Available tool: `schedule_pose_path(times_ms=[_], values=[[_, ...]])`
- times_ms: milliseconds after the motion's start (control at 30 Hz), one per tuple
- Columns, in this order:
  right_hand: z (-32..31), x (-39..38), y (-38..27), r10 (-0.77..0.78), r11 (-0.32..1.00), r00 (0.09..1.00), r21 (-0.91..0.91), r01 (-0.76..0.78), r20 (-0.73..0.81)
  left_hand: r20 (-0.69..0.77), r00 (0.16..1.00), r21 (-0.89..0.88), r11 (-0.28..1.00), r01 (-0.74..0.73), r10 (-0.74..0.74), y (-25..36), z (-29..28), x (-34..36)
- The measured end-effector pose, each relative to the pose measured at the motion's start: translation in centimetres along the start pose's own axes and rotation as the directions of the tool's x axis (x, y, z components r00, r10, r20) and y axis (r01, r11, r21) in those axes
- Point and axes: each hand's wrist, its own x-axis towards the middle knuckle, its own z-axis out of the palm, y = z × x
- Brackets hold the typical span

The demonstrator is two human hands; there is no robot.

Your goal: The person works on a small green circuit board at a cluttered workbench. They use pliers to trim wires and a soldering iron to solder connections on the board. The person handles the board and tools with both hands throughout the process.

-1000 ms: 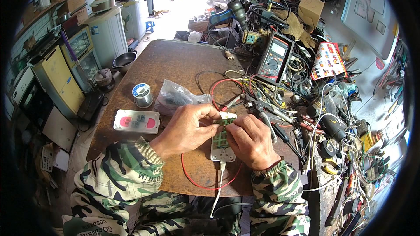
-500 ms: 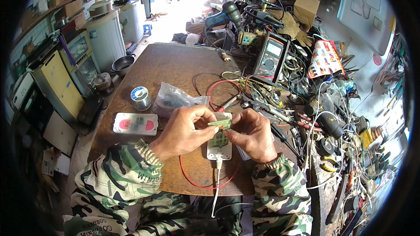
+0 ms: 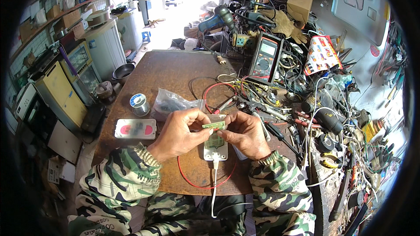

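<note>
My left hand [image 3: 178,134] pinches the left side of a small green circuit board [image 3: 213,126], thumb in front and fingers behind. The right hand [image 3: 247,137] grips the board's right side, its thumb close to the left thumb at the lower edge. A bit of red shows along that edge, too small to make out. Just under the board lies an open white plastic housing [image 3: 215,154] with green circuitry inside, partly hidden by my fingers. From its near end a white cable [image 3: 215,179] runs over the table edge.
Left on the wooden table [image 3: 175,65] are a white case [image 3: 135,129] with pink patches, a solder spool [image 3: 139,105] and a clear plastic bag [image 3: 173,103]. A red wire [image 3: 192,185] loops near the front. A multimeter [image 3: 264,59] stands at right among piled cables and tools.
Both hands stay on the circuit board, which tips so that more of its green face shows. The whole view has shifted slightly.
</note>
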Motion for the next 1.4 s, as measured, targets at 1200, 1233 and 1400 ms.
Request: schedule_pose_path(times_ms=[1200,1233,1400], values=[[0.87,0.22,-0.50,0.062,0.986,0.989,-0.145,-0.081,-0.132,-0.005,1.000,-0.070,0.997,0.022,-0.023,-0.53,-0.01,0.40],[0.82,0.21,-0.50,0.067,0.986,0.989,-0.145,-0.086,-0.131,-0.003,1.000,-0.068,0.997,0.026,-0.027,-0.60,0.00,0.43],[0.88,0.35,-0.36,0.082,0.991,0.990,-0.100,-0.093,-0.111,-0.006,0.999,-0.059,0.998,0.037,-0.038,-0.55,-0.14,0.38]])
